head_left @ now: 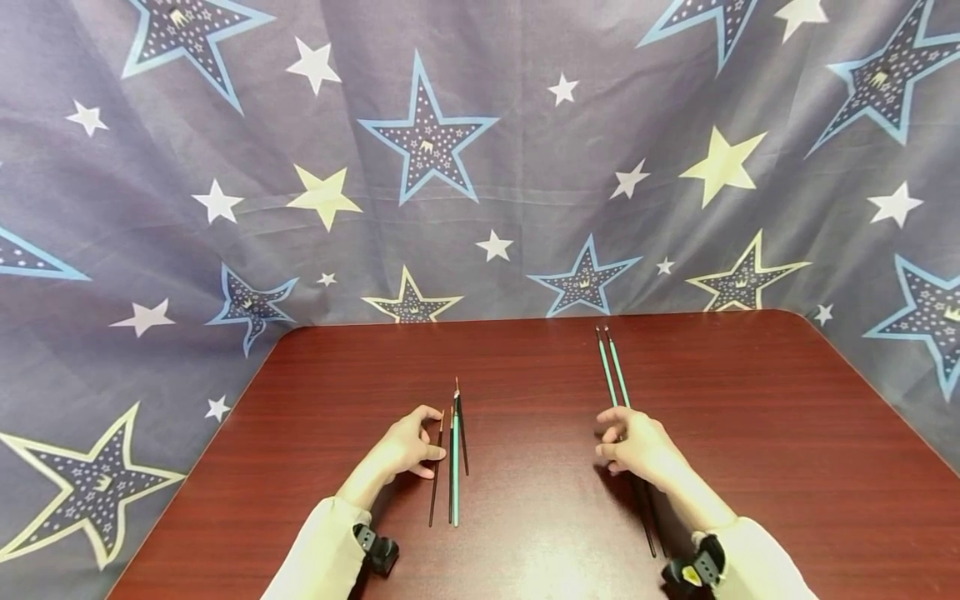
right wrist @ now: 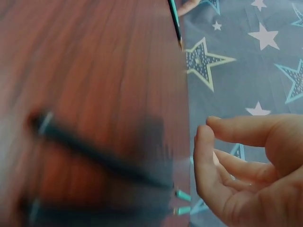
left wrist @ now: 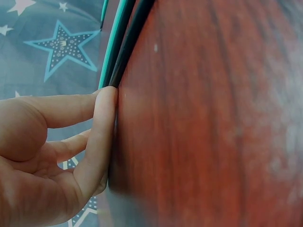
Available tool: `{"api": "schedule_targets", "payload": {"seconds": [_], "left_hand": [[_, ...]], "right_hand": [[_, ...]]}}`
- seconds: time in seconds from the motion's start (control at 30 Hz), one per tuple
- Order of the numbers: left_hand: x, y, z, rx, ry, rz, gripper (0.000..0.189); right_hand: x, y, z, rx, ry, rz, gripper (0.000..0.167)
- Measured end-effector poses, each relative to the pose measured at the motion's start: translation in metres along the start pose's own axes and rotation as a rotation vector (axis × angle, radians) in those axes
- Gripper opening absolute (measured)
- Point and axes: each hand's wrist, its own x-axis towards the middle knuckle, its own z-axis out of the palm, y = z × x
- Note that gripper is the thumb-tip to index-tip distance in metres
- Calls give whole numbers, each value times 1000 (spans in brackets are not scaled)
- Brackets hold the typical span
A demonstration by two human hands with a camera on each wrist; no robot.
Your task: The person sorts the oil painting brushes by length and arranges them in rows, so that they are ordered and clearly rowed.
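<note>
In the head view my left hand (head_left: pixel 405 443) is at a thin dark paintbrush (head_left: pixel 432 500), the leftmost of a group. Its thumb and index fingertip pinch the handle, close over the table, as the left wrist view (left wrist: pixel 52 156) shows. Just right of it lie a teal-handled paintbrush (head_left: pixel 456 475) and two dark ones, bristles pointing away. My right hand (head_left: pixel 641 446) hovers above two long paintbrushes (head_left: pixel 618 375), teal towards the far end and black nearer. Its fingers are loosely bent and hold nothing; in the right wrist view the black handles (right wrist: pixel 94 146) lie apart from the fingertips.
The reddish-brown wooden table (head_left: pixel 525 517) carries both groups, with a wide stretch of tabletop between them. A grey curtain (head_left: pixel 525 192) printed with stars hangs right behind the far edge. Each wrist wears a small black camera (head_left: pixel 378 550).
</note>
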Motion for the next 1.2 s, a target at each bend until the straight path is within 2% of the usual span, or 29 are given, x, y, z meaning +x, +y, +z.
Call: {"api": "schedule_targets", "payload": {"seconds": [0.4,0.73,0.9,1.2], "left_hand": [[-1,1,1,3,-2,3,56],[0,0,1,10,0,4,56],[-1,0,1,0,-3,2,57],[-1,0,1,-1,3,5,56]], "right_hand": [[19,-25,47,-37,-16,-34,37],[26,-41,86,-97,-64,-149,33],[31,-48,102,-115,-72,-195,35],[45,-54,126,-129,-50,-205,43]]}}
